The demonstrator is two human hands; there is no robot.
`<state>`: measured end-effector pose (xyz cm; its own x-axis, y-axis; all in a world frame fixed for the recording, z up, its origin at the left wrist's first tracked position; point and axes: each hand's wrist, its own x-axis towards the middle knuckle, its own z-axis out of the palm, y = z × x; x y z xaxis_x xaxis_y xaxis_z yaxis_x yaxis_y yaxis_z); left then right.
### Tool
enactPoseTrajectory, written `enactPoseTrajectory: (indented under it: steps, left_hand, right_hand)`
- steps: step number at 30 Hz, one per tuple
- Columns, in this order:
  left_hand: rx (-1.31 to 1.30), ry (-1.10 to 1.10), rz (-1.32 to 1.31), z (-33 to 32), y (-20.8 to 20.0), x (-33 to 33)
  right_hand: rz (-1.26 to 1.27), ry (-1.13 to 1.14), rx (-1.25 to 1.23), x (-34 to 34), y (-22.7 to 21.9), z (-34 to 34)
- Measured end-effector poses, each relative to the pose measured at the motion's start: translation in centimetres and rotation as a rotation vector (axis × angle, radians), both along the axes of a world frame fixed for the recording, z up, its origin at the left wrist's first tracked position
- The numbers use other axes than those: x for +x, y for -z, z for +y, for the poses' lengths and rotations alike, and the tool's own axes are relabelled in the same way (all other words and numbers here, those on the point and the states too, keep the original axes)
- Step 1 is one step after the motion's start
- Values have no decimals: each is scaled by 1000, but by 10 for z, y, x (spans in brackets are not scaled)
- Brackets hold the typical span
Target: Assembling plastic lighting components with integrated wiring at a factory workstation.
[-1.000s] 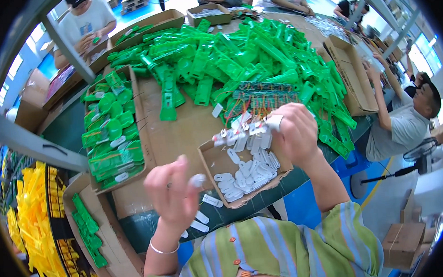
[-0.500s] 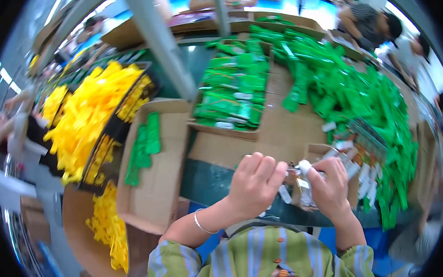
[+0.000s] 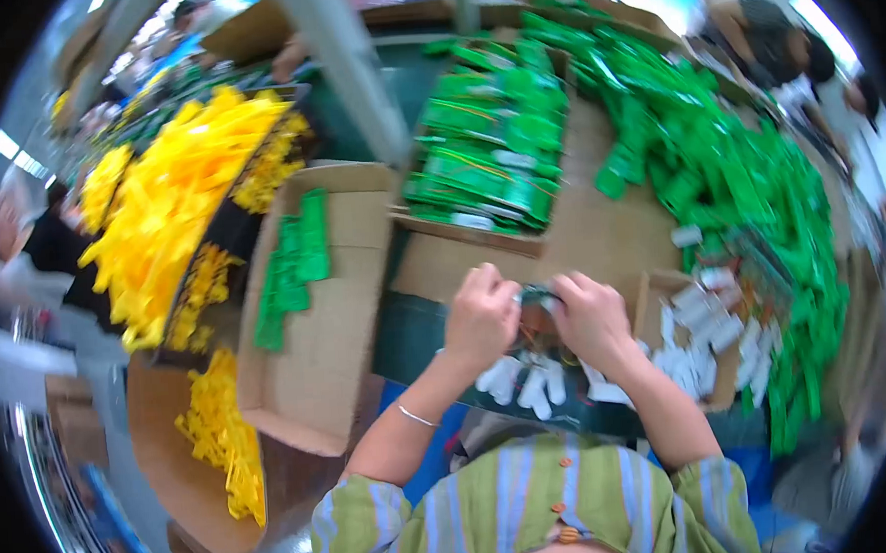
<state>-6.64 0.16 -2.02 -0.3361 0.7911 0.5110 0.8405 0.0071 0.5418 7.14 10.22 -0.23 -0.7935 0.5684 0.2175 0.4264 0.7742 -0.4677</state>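
Note:
Close together above the near table edge, my left hand (image 3: 483,319) and my right hand (image 3: 594,319) both have their fingers closed. Between their fingertips stretches a small dark strip (image 3: 536,294), blurred, its exact kind unclear. Thin orange strands (image 3: 536,324) show just under it. Several white tag-like pieces (image 3: 534,384) lie below my hands near the table edge. To the right of my right hand stands a small cardboard box (image 3: 648,311) with more white pieces (image 3: 704,325) in and around it.
A heap of green plastic pieces (image 3: 728,161) spreads along the right. Bundled green pieces (image 3: 487,159) fill a box ahead. At left stand a shallow cardboard tray (image 3: 333,382) with a few green strips (image 3: 311,233), and yellow pieces (image 3: 188,190). A grey post (image 3: 353,81) rises ahead.
Both hands have moved slightly up, the right one also leftward. The white piece at my fingers has given way to the dark strip. White pieces below my hands are now uncovered.

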Motion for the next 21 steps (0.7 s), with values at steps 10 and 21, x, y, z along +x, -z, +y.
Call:
enactPoseTrajectory:
  steps: [10, 21]
  left_hand:
    - [-56, 174, -339, 21, 17, -3]
    - [-200, -40, -118, 14, 52, -21]
  right_hand:
    - [214, -53, -89, 4, 26, 28]
    - [137, -205, -197, -1, 15, 30]
